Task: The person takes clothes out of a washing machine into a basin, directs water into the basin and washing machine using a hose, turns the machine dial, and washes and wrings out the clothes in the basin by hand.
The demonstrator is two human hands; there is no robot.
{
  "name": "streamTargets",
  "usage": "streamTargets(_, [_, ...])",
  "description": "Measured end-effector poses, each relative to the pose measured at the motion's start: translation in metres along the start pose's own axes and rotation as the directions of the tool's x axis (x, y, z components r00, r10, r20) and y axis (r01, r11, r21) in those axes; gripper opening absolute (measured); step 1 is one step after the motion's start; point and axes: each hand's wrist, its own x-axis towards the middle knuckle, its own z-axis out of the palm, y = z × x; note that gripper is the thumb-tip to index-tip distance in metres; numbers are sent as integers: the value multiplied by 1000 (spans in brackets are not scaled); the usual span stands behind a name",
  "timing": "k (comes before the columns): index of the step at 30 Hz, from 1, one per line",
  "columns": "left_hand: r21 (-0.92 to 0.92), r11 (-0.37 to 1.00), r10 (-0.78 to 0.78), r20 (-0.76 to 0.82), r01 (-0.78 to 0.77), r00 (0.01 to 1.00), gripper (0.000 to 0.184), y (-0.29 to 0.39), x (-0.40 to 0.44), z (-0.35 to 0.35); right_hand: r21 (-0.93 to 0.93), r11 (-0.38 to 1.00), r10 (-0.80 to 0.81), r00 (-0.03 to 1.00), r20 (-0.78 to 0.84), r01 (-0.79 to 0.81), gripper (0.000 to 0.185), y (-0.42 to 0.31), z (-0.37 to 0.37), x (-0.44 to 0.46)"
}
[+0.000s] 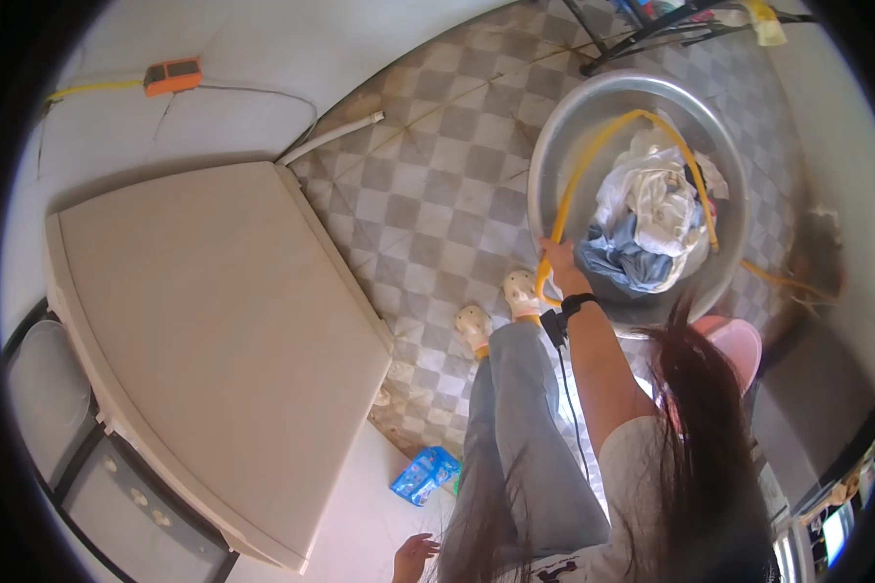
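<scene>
My right hand [557, 258], with a black band at its wrist, is closed around a yellow hose [580, 173] at the near left rim of a large metal basin [546, 126]. From my grip the hose arches over the basin and comes down on its right side. Inside the basin lies a heap of clothes, with a white garment [663, 212] on top and a blue-grey garment [627, 260] beside it. My left hand [416, 557] hangs low at the bottom of the view, fingers loosely apart and holding nothing that I can see.
A beige-topped cabinet [224, 350] stands on the left. A blue packet [425, 476] lies near my legs. Behind the basin are black metal legs [642, 37]; a pink tub [734, 350] sits on the near right. An orange box [173, 76] hangs on the wall.
</scene>
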Motion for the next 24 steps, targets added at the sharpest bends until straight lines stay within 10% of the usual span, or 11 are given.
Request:
streamTargets(5, [143, 970, 194, 40, -197, 980, 26, 36, 7, 14, 278, 953, 117, 993, 23, -118, 102, 3, 1, -13])
streamTargets(8, [2, 977, 213, 34, -214, 976, 26, 33, 41, 16, 193, 978, -104, 985, 134, 77, 97, 57, -1, 43])
streamTargets(11, [-130, 980, 158, 26, -153, 987, 25, 30, 81, 14, 270, 962, 12, 992, 125, -45, 61, 35, -7, 30])
streamTargets(13, [-105, 984, 148, 34, -144, 988, 24, 57, 89, 20, 340, 924, -23, 864, 503, -173, 57, 19, -10, 15])
streamTargets(14, [-35, 981, 191, 15, -190, 982, 24, 71, 88, 28, 325, 944, -151, 950, 272, 58, 25, -16, -10, -40])
streamTargets(18, [603, 406, 737, 229, -687, 636, 23, 215, 68, 85, -155, 886, -388, 881, 271, 438, 28, -22, -72, -137])
streamTargets(19, [551, 401, 747, 266, -732, 609, 24, 238, 85, 100, -218, 852, -396, 859, 326, 476, 30, -13, -95, -163])
streamTargets(20, [388, 749, 502, 195, -536, 843, 23, 284, 70, 127, -292, 814, -372, 836, 403, 503, 30, -25, -125, -205])
streamTargets(22, [204, 630, 652, 384, -749, 654, 30, 310, 118, 166, -145, 841, -388, 769, 508, 521, 28, -36, -180, -279])
streamTargets(24, [-247, 963, 230, 522, -113, 822, 73, 361, 116, 229, -72, 765, -494, 656, 571, 639, 32, -50, -227, -334])
